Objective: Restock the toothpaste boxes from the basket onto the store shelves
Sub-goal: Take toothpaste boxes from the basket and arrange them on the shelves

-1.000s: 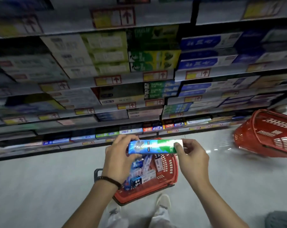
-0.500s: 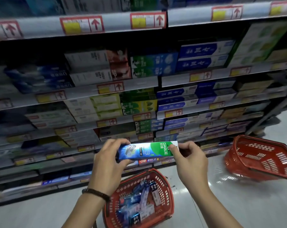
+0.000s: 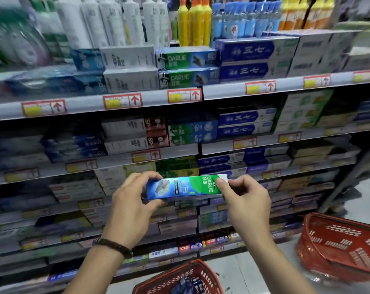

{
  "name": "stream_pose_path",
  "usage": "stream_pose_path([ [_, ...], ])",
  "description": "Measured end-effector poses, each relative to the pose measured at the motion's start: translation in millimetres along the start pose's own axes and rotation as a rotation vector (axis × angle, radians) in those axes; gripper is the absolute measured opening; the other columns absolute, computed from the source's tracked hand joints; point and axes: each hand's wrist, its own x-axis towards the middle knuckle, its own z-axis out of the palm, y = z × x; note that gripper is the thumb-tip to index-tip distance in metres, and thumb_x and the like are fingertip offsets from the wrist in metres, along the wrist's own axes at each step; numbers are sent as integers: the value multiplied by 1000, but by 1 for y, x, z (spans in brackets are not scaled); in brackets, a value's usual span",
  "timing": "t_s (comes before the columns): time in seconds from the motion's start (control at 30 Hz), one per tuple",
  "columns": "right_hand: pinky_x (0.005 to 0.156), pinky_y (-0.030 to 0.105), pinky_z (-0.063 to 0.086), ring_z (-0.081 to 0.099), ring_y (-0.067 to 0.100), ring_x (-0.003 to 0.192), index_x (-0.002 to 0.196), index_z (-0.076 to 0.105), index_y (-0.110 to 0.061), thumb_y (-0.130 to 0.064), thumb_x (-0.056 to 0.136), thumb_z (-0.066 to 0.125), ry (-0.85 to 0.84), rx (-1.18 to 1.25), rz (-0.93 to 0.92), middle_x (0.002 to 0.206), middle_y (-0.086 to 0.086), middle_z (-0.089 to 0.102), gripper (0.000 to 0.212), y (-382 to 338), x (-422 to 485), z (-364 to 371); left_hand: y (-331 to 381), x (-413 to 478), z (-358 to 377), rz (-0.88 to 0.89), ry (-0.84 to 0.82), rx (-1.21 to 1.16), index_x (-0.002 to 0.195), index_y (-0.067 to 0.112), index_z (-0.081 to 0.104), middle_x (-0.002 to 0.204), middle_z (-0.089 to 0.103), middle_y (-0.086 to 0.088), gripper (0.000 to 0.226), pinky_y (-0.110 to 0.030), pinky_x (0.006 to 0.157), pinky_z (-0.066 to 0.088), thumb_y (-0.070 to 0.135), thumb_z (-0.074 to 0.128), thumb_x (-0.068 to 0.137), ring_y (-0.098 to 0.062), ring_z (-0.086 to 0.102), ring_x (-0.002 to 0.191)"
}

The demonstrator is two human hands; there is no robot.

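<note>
Straight ahead in the head view: held crosswise between both hands, one blue-and-green toothpaste box (image 3: 186,187), roughly level, DARLIE lettering upside down. Gripped at the blue end by the left hand (image 3: 133,209), fingers curled over the top edge, thumb tucked beneath. Pinched at the green end by the right hand (image 3: 247,204), thumb pressed on the printed face, other fingers folded behind. Lifted in the air in front of the store shelves (image 3: 95,105), touching none of them, and well above the red basket (image 3: 192,267) at the bottom edge of the frame. Inside that basket, a few more small boxes, blurred and only partly in frame. Around the left wrist, a dark bracelet (image 3: 114,247). Off to the right on the pale floor, a second red basket (image 3: 339,247), tilted. Higher up, two green Darlie boxes (image 3: 188,66) stacked one on the other, between white boxes and blue ones. Behind and above them, rows of white, yellow and blue bottles (image 3: 194,22). Along the shelf edges, red-bordered price tags (image 3: 122,101) with upward arrows.
</note>
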Motion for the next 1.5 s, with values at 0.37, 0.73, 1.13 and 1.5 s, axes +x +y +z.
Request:
stream_pose_path([
  [0.37, 76, 44, 64, 73, 20, 84, 86, 72, -14, -31, 90, 83, -70, 287, -16, 84, 2, 76, 21, -47, 30, -8, 46, 9, -23, 26, 154, 21, 106, 41, 65, 107, 62, 20, 55, -2, 73, 43, 8, 93, 73, 10, 58, 97],
  [0.73, 88, 47, 65, 79, 33, 100, 141, 44, -24, -5, 91, 80, -161, 735, 245, 103, 11, 81, 64, -92, 1, 43, 50, 17, -45, 1, 286, 10, 96, 44, 64, 98, 61, 23, 52, -4, 68, 40, 29, 101, 62, 7, 56, 92],
  [1.13, 89, 48, 64, 79, 29, 99, 142, 50, -23, -2, 94, 76, -175, 675, 189, 103, 12, 81, 59, -111, -15, 84, 40, 29, -46, -1, 264, -46, 94, 47, 59, 95, 59, 26, 59, -23, 68, 53, 34, 103, 57, 2, 61, 85],
  [1.5, 90, 47, 65, 78, 33, 102, 145, 60, -20, -1, 97, 72, -176, 613, 73, 105, 13, 80, 53, -107, 19, 75, 42, 48, -42, -5, 154, -240, 92, 39, 71, 91, 72, 25, 14, -17, 73, 50, 49, 77, 85, 5, 67, 91],
])
